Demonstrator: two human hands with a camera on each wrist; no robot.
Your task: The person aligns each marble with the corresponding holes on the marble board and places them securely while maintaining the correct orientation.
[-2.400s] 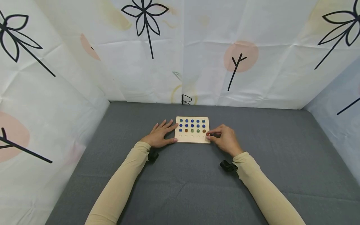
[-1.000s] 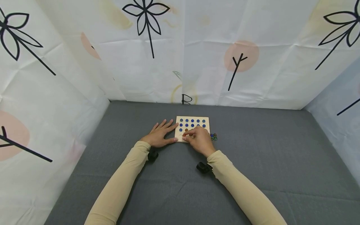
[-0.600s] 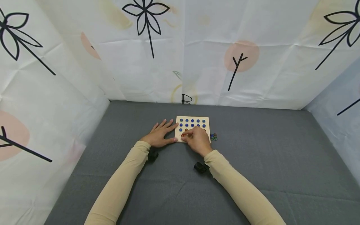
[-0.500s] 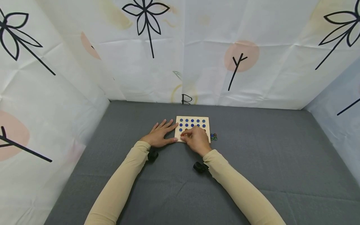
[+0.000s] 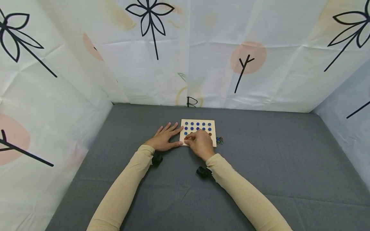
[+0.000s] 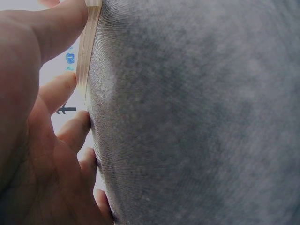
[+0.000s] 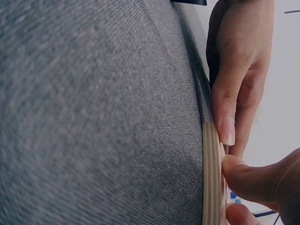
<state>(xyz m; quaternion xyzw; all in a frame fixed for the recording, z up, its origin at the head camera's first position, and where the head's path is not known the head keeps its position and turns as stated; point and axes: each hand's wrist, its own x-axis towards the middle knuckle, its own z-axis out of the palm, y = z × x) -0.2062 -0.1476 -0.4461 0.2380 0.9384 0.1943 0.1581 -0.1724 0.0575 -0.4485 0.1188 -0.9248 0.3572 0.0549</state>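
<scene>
Moved leftward since the earlier frames, a red marble (image 5: 186,138) is just below the head view's centre, pinched by the right hand (image 5: 201,145) at the lower left of a pale wooden board (image 5: 213,143). Blue marbles (image 5: 198,123) fill the board's upper two rows. The left hand (image 5: 164,140), fingers spread wide, touches the board's left edge. Loose marbles (image 5: 221,139) lie just right of the board on grey cloth (image 5: 179,192).
</scene>
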